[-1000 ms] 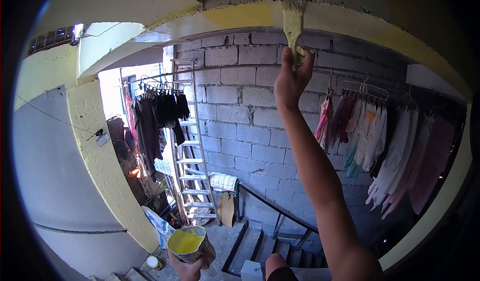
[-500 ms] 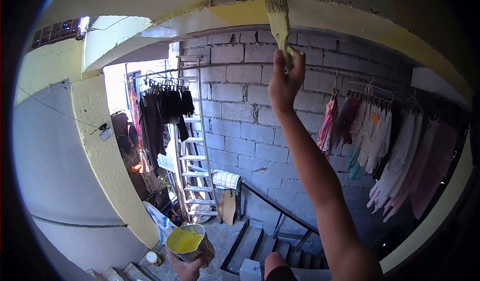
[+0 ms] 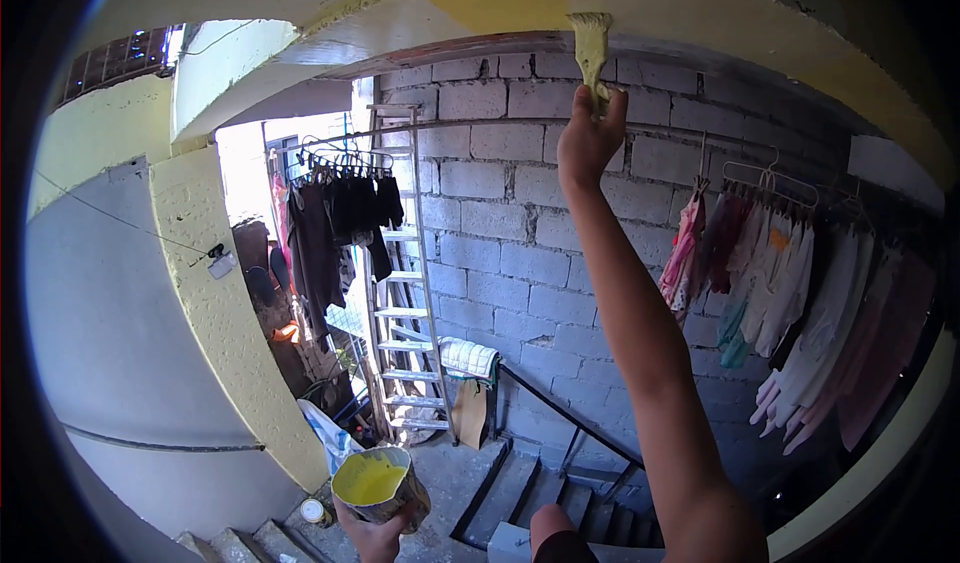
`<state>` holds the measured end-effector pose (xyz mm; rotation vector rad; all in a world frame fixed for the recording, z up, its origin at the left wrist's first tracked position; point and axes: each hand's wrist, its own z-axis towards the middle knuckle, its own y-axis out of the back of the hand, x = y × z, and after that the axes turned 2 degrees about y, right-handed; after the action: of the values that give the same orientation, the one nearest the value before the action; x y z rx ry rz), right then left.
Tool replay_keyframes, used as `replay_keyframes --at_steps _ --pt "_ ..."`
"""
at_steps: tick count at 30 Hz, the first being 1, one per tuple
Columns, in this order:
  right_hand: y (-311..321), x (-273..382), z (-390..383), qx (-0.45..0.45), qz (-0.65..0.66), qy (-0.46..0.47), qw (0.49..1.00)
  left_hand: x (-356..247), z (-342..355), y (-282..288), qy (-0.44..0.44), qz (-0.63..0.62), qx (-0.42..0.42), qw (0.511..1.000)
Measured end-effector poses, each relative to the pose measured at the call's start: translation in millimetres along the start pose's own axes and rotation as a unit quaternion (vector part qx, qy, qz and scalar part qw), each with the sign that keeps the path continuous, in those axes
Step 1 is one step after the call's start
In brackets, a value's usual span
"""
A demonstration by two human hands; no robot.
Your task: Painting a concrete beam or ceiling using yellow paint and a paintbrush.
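Observation:
My right hand [image 3: 590,145] reaches high, its fingers closed round the handle of a paintbrush [image 3: 590,45] smeared with pale yellow paint. The bristles point up and meet the face of an overhead beam [image 3: 680,15]. Deeper yellow paint [image 3: 490,1] covers a stretch of that beam to the left of the brush. Low in the view, my left hand [image 3: 378,535] grips a paint can [image 3: 412,503] from beneath and the side. The can is tilted toward me, showing bright yellow paint inside and streaks down its outside.
A ladder [image 3: 412,363] leans by the grey block wall [image 3: 480,203]. Clothes hang on a rod, dark ones [image 3: 315,233] at left and pale ones [image 3: 790,283] at right. Below are stairs [image 3: 520,493] with a black handrail [image 3: 570,418]. A small tub [image 3: 315,511] stands on the floor.
The brush in my right hand has shifted right along the beam and slightly lower in view. The surroundings have slid a little rightward. My left hand still holds the paint can.

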<state>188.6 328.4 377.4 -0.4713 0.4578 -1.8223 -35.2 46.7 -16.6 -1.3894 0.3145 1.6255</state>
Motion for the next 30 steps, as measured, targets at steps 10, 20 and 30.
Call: replay_keyframes --at_steps 10,20,30 --pt "-4.9 -3.8 -7.0 -0.014 -0.072 -0.102 0.992 -6.1 -3.6 7.4 0.017 0.012 0.001 1.0" --pt "4.1 32.8 -0.7 0.011 -0.071 -0.158 0.985 -6.7 -14.6 23.9 0.009 0.004 0.0 1.0" --pt "10.6 94.1 -15.3 0.019 0.07 -0.041 0.997 -28.5 -21.7 29.8 0.054 0.143 -0.004 0.988"
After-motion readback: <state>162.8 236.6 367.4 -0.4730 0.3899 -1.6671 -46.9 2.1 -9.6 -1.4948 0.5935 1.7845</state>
